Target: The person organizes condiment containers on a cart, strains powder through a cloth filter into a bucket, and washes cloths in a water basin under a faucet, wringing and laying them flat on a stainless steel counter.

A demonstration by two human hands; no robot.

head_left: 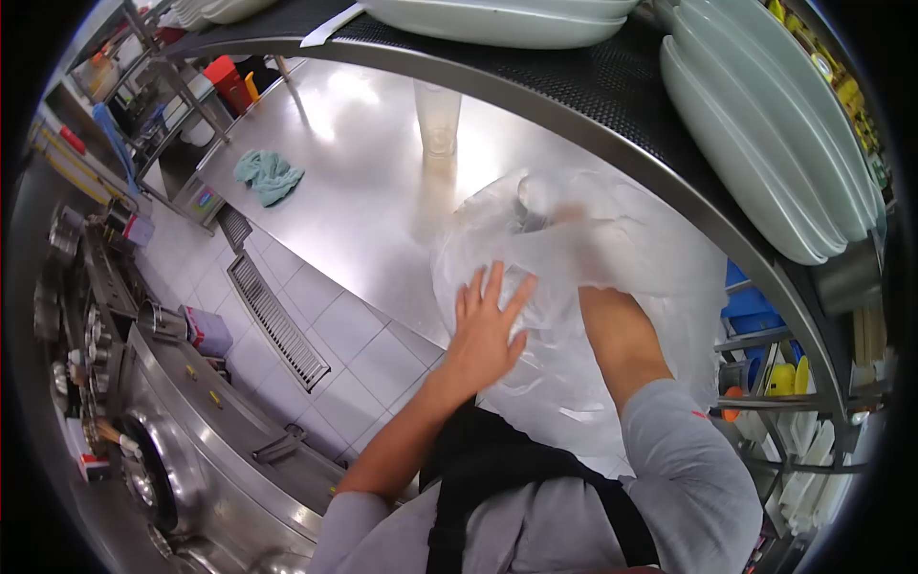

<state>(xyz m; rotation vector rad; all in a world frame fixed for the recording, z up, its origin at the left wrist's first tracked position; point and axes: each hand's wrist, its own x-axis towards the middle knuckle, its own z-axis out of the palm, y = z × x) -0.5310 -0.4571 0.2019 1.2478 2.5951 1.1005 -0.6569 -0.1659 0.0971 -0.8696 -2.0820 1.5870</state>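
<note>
A large translucent plastic bag [660,244] lies spread over the steel table [363,201] and hangs down over its front edge. My left hand [488,330] rests on the near left part of the bag, fingers spread, holding nothing. My right forearm reaches into the bag, and my right hand [571,225] shows only as a blurred shape through the plastic, so its fingers cannot be made out. Just left of that hand, a greyish, shiny object [529,209] shows through the bag; its kind is unclear. Behind the bag stands a tall clear container [438,120].
A crumpled teal cloth [269,176] lies at the table's left. Above the table runs a dark shelf [545,81] with stacked white dishes [755,143] and a white-handled utensil [332,26]. Cooking equipment with a wok [143,478] stands left, across the tiled floor [354,325].
</note>
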